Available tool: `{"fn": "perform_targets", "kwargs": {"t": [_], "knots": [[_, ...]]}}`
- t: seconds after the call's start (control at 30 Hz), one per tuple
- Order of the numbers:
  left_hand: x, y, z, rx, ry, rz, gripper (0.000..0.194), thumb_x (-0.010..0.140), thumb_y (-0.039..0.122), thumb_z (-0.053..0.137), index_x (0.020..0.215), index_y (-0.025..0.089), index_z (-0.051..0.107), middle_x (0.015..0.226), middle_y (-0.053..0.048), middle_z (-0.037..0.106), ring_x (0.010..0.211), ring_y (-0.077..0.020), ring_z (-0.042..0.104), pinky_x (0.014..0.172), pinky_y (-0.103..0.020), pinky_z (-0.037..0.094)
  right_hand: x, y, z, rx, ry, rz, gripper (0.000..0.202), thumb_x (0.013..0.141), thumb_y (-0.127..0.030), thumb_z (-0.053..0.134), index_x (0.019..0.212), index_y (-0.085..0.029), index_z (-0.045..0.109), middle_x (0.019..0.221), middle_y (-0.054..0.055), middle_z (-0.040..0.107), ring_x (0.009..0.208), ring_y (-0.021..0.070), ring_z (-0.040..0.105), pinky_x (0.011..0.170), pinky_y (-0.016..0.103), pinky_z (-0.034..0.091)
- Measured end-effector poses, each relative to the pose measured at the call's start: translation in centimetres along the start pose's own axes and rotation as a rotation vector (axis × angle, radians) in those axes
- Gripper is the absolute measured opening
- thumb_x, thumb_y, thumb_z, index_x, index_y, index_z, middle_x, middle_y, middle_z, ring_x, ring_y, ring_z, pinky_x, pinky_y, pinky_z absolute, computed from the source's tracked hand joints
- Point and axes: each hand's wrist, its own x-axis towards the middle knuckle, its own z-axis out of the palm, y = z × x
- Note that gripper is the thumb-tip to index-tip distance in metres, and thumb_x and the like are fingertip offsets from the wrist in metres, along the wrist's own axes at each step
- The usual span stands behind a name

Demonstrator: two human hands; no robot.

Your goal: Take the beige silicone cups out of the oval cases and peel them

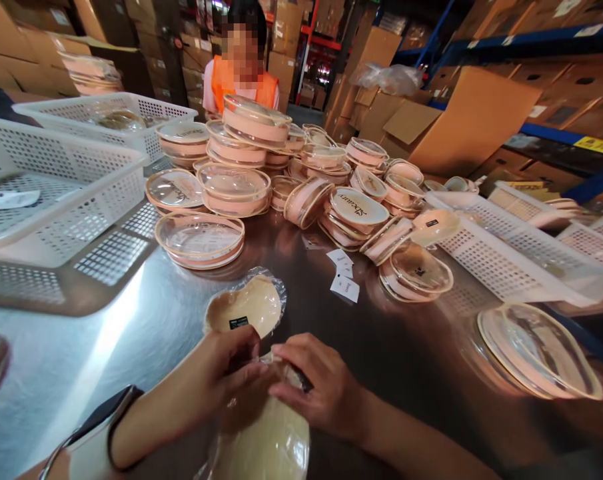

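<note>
A cream-coloured cup pad [261, 433] in clear film is between my hands at the bottom centre. My left hand [231, 363], with a watch on its wrist, pinches the film at the pad's upper end. Just right of it, my right hand [316, 387] grips the same upper end between thumb and fingers. Beyond my left hand lies another cream pad [254, 303] with a small black label, on its clear wrap. Small white paper tags [345, 287] lie on the metal table [181, 320] further back.
Many clear-topped oval cases [234, 190] are piled across the back. White perforated baskets stand left [96, 207] and right [511, 253]. One case [536, 347] sits at the right, near the edge. A person in an orange vest [266, 87] is behind the pile.
</note>
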Motion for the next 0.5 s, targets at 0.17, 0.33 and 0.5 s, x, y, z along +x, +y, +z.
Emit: {"fn": "perform_targets", "kwargs": {"t": [0.17, 0.33, 0.5], "knots": [[0.0, 0.1, 0.3, -0.060, 0.158, 0.024, 0.018, 0.087, 0.037, 0.054, 0.084, 0.020, 0.053, 0.077, 0.000, 0.057, 0.069, -0.0139, 0.054, 0.057, -0.023, 0.042, 0.0, 0.5, 0.3, 0.040, 0.036, 0.142, 0.020, 0.091, -0.020, 0.054, 0.109, -0.018, 0.063, 0.081, 0.003, 0.072, 0.066, 0.0127, 0.066, 0.061, 0.020, 0.052], [-0.2, -0.1, 0.6, -0.065, 0.118, -0.029, 0.036, 0.078, 0.027, 0.062, 0.113, 0.024, 0.052, 0.113, -0.006, 0.061, 0.094, -0.0211, 0.061, 0.068, -0.027, 0.051, 0.2, 0.7, 0.0, 0.004, 0.159, 0.220, 0.019, 0.086, -0.012, 0.053, 0.099, -0.020, 0.066, 0.074, 0.001, 0.069, 0.061, 0.0112, 0.064, 0.057, 0.019, 0.050], [-0.5, 0.6, 0.4, -0.285, -0.133, -0.184, 0.064, 0.072, 0.016, 0.063, 0.131, 0.025, 0.040, 0.095, 0.000, 0.064, 0.074, -0.0151, 0.060, 0.057, -0.023, 0.047, 0.4, 1.1, -0.6, -0.028, 0.253, 0.196, 0.021, 0.085, -0.010, 0.054, 0.100, -0.021, 0.064, 0.079, 0.001, 0.070, 0.066, 0.0116, 0.064, 0.061, 0.020, 0.052]]}}
